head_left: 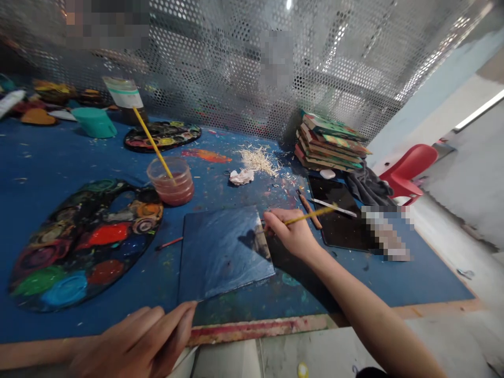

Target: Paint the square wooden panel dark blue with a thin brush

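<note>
A square board painted dark blue (222, 252) lies flat on the blue table (47, 157). My right hand (293, 233) pinches a yellow-handled brush (311, 214) whose tip touches the board's right edge, where a grey-brown patch shows. My left hand (139, 344) rests at the table's near edge, fingers together, with the fingertips against the board's near left corner.
A large paint-covered palette (84, 241) lies at left. Behind the board stands a plastic cup of reddish water (171, 181) with a yellow brush in it. Farther back are a second palette (161, 135), a teal cup (94, 122), a stack of painted boards (328, 142), a dark tablet (340, 218) and a red chair (409, 168).
</note>
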Tool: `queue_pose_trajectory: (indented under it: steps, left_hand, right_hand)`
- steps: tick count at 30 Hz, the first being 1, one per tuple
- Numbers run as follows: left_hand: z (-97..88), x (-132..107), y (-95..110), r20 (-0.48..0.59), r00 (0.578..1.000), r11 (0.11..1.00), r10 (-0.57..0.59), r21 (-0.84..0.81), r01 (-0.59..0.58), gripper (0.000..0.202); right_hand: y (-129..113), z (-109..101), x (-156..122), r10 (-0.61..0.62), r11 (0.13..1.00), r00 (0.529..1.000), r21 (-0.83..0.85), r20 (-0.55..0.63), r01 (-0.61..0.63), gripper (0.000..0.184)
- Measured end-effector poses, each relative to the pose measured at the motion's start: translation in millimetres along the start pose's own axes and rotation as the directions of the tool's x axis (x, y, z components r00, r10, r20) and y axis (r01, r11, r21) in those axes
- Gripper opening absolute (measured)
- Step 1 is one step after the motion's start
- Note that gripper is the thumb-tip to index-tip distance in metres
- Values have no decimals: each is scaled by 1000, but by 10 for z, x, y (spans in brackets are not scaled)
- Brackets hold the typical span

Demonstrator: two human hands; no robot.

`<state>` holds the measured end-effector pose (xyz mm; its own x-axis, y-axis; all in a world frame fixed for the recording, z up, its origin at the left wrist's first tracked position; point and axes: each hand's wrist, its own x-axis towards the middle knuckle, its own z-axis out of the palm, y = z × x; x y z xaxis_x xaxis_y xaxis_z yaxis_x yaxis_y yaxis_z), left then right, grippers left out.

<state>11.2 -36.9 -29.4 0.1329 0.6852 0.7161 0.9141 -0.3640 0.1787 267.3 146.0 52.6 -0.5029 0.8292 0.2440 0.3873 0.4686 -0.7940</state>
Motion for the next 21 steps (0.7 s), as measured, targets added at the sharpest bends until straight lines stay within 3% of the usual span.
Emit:
queue_pose_trajectory:
  steps: [1,3,5,7,9,11,12,14,15,18,20,21]
  left_hand:
    - [6,-17,-14,7,998,997,69,31,-70,20]
    - [27,-49,-42,4,983,979,186,87,-186,21]
    - [49,-68,-62,-18,975,967,223,126,-219,17]
    - [64,-73,-66,-39,970,961,240,148,-232,13]
    - [65,-68,-51,-40,972,965,230,139,-223,12]
    - [56,-55,-20,-18,982,978,185,106,-183,10]
    - [49,-44,-2,-10,988,983,157,101,-156,9]
    - [35,-12,39,-7,993,988,117,106,-115,9]
    - [28,8,60,-15,995,989,103,112,-101,9]
    - [11,75,128,-22,998,994,58,95,-55,10]
    - [2,112,173,-20,1000,999,2,53,-1,10]
    - [-2,126,193,-22,999,999,-43,19,44,10]
  right_hand:
    - [-16,-6,-3,-109,991,994,-83,-7,108,50]
    - [-63,-34,-32,-286,938,954,-174,93,299,49]
    - [-105,-66,-76,-337,922,915,-121,221,368,49]
    - [-120,-79,-112,-242,966,920,-12,308,258,50]
    - [-103,-64,-119,-63,997,945,57,321,47,52]
    - [-68,-24,-96,78,994,971,58,225,-93,54]
    - [-53,-1,-78,90,995,986,31,142,-95,55]
    - [-41,41,-46,-30,995,1000,-96,9,30,55]
    - [-49,55,-38,-138,973,990,-185,-1,135,55]
    - [-124,61,-62,-432,811,885,-353,175,466,54]
    - [-183,45,-108,-484,774,825,-298,292,559,53]
    - [-201,38,-131,-471,804,820,-226,325,550,54]
